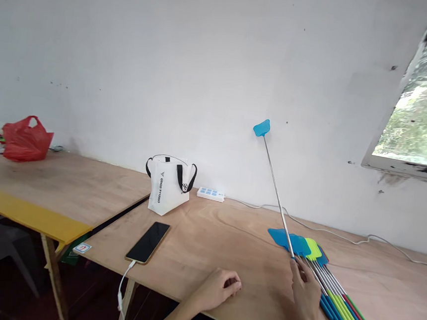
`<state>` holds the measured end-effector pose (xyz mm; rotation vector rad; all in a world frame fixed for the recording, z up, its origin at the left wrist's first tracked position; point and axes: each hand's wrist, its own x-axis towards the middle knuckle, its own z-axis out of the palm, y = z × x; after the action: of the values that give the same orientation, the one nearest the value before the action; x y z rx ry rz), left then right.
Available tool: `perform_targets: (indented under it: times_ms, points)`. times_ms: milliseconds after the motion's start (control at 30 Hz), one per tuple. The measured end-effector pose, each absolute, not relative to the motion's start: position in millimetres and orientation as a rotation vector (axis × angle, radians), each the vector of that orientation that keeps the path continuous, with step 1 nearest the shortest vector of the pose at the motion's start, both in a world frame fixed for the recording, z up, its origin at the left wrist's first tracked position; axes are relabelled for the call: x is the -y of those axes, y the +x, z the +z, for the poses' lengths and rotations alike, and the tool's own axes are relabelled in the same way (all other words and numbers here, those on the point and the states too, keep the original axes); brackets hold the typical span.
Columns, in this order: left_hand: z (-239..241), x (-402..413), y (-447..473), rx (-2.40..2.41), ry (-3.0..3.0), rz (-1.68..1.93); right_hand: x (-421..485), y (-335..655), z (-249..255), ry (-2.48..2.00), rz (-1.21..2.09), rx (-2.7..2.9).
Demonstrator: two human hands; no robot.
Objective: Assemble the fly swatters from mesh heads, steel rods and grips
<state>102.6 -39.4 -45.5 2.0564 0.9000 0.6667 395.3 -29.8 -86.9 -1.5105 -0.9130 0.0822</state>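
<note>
My right hand (305, 287) grips the lower end of an extended fly swatter (274, 185), whose thin metal rod slants up and to the left to a small blue head in front of the wall. Beside that hand, on the plywood table (210, 239), lies a row of several fly swatters (322, 279) with blue, green and red handles and flat blue and green heads. My left hand (219, 287) rests on the table near its front edge, fingers curled under, with nothing visible in it.
A black phone (148, 242) on a white cable lies at the front left. A white tote bag (169, 183) and a white power strip (211, 194) stand by the wall. A red plastic bag (26, 138) sits on the left table. A window (423, 113) is at right.
</note>
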Motion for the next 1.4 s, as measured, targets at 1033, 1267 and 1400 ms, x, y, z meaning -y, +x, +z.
perform_targets:
  times_ms: [1033, 1267, 1400]
  points:
    - [-42, 40, 102, -0.916, 2.078, 0.645, 33, 388, -80, -1.761, 0.099, 0.994]
    - [-42, 41, 102, -0.896, 2.053, 0.671, 35, 387, -79, -1.798, 0.060, 1.008]
    - [-42, 41, 102, -0.904, 2.058, 0.661, 34, 389, -80, -1.806, 0.070, 1.033]
